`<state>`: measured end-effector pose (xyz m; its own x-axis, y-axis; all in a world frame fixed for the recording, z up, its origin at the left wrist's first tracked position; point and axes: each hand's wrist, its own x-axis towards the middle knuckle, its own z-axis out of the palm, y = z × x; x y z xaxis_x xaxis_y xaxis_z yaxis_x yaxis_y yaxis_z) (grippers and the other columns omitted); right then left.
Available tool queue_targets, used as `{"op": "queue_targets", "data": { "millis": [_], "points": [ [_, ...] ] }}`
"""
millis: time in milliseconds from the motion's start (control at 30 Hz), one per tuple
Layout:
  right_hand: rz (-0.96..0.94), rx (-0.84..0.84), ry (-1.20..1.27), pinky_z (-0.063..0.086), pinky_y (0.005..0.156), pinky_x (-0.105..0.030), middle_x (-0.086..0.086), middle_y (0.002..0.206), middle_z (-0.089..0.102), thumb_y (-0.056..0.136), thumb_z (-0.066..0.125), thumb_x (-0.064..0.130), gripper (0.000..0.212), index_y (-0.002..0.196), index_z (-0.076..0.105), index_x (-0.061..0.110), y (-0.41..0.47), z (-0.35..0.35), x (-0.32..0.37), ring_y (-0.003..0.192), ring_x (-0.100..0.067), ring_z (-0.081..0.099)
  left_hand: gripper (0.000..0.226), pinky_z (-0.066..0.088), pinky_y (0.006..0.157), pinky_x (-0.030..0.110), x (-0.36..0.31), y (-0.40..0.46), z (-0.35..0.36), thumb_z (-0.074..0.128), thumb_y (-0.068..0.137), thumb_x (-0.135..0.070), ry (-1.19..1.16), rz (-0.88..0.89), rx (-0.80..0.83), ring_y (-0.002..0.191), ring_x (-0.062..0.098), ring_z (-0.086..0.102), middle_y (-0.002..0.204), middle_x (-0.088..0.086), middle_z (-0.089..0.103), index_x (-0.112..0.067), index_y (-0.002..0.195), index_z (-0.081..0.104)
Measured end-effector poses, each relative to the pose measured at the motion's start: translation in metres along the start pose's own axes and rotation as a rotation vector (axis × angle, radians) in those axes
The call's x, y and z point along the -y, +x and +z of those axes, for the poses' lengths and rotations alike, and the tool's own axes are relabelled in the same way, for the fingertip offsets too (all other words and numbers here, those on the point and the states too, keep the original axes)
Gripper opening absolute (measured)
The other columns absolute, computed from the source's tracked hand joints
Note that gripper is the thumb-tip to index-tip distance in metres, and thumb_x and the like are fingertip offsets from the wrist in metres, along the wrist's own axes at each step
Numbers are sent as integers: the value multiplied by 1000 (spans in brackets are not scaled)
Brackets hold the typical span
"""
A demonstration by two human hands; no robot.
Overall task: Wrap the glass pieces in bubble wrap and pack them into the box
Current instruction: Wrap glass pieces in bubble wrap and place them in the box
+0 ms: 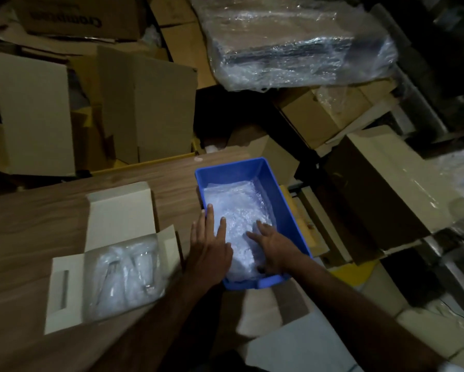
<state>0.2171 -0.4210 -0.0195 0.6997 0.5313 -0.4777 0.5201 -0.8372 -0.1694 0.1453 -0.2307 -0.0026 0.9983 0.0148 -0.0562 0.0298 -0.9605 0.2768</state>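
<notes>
A: Where is the bubble wrap (238, 224) found?

B: It is piled in the blue tub (287, 208) at the table's (37, 218) right edge. Wrapped pieces (126, 275) are already laid side by side in the open white box (64, 291) to the left, on the same table.

A: How are the hands placed?

B: The left hand (210, 245) is laid across the tub's left rim, fingers straight and spread, resting on the wrap. The right hand (272, 244) is set on the wrap near the tub's right wall, fingers extended and pressed down. Nothing is gripped by either.

A: How is the material expected to handle?

B: The wrap is judged light, soft and somewhat slippery; it is best pinched at a loose edge and lifted clear of the pile. Whether glass is buried beneath cannot be told. Any glass is presumed fragile and hard to see, so it should be cradled from below along its length, never squeezed at an end.
</notes>
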Motion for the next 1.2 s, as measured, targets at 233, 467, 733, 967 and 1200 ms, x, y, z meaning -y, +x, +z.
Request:
{"op": "queue_targets", "data": {
  "millis": [233,467,733,967,1200],
  "points": [
    [85,91,191,37,114,-37,-13,158,41,104,52,42,55,153,43,19,52,20,-19,142,-31,43,73,0,126,49,5,3,18,50,95,-21,-30,-34,44,156,35,-15,162,15,-29,-19,162,20],
    [5,-26,515,50,78,-6,3,112,62,104,52,18,19,118,62,26,61,30,-40,77,12,65,75,4,127,52,3,1,17,52,92,-8,-138,-20,12,155,34,-17,167,17,-19,-17,161,23],
    [-132,-68,373,46,105,-39,-14,140,58,102,58,26,37,137,62,14,39,30,-42,129,-31,54,76,-6,123,42,2,3,15,56,90,-12,-128,-37,18,156,34,-15,168,16,-18,-21,160,27],
    [-147,-291,432,50,100,-32,10,143,61,95,63,30,40,135,65,27,18,7,-33,130,-16,57,79,2,125,49,5,3,16,58,92,-14,-122,-25,29,156,34,-14,168,16,-18,-23,161,22],
    [-203,-615,546,46,106,-29,-1,143,62,96,66,16,28,123,73,21,3,-8,-22,130,-17,59,97,-7,124,52,14,6,16,67,85,-34,-87,10,77,152,33,-27,165,11,-29,-29,163,8]
  ]
}}
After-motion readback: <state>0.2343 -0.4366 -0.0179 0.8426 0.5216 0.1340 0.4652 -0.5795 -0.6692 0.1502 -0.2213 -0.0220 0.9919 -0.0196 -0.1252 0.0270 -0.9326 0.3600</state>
